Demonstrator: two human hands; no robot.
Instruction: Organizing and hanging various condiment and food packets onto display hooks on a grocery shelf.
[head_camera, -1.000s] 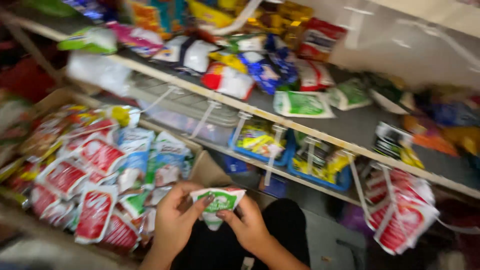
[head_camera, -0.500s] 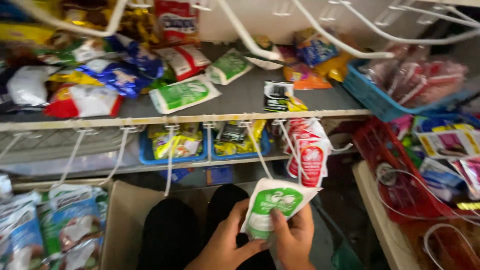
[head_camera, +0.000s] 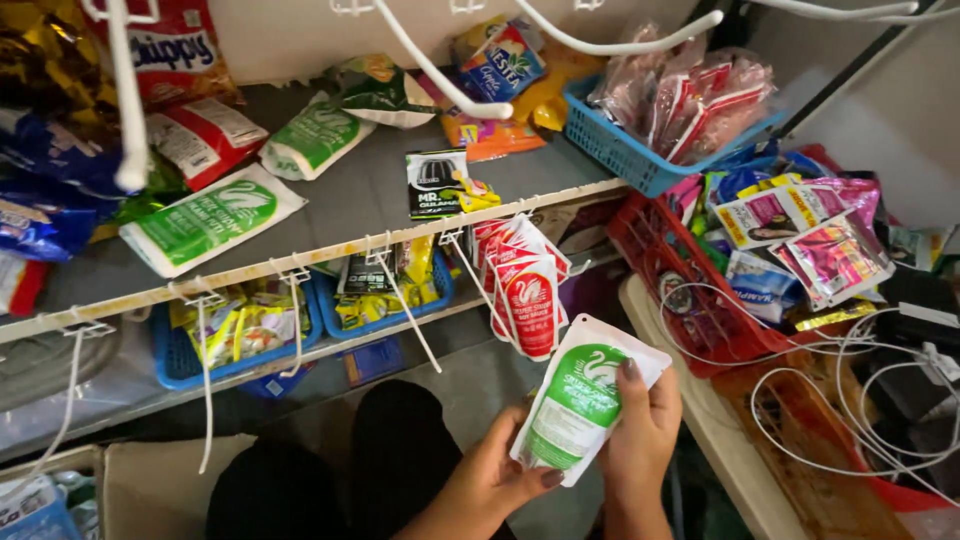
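Since a second ago the view has swung right, from the box of red packs over to the shelf hooks and baskets. The green pouch (head_camera: 583, 400) has stayed in both hands throughout and now sits higher, just below the red pouches (head_camera: 525, 290) hanging on a peg off the shelf (head_camera: 330, 250). Reads as the pouch being carried over toward the hanging stock, still not hung.

Left hand (head_camera: 500, 478) is clamped on the pouch's lower edge, thumb on the front. Right hand (head_camera: 640, 425) is clamped on its right side, fingers wrapped over the face.

Counts:
- green pouches in hand: one visible, can't tell if more are stacked behind
- green pouches lying on the shelf top: two like it, flat (head_camera: 210, 220) and a further one (head_camera: 315, 135)
- red pouches on the peg: a bunch of about four, overlap hides the exact count
- blue baskets: three, two under the shelf (head_camera: 170, 355) and one on top at right (head_camera: 620, 150)
- red basket (head_camera: 660, 240): one
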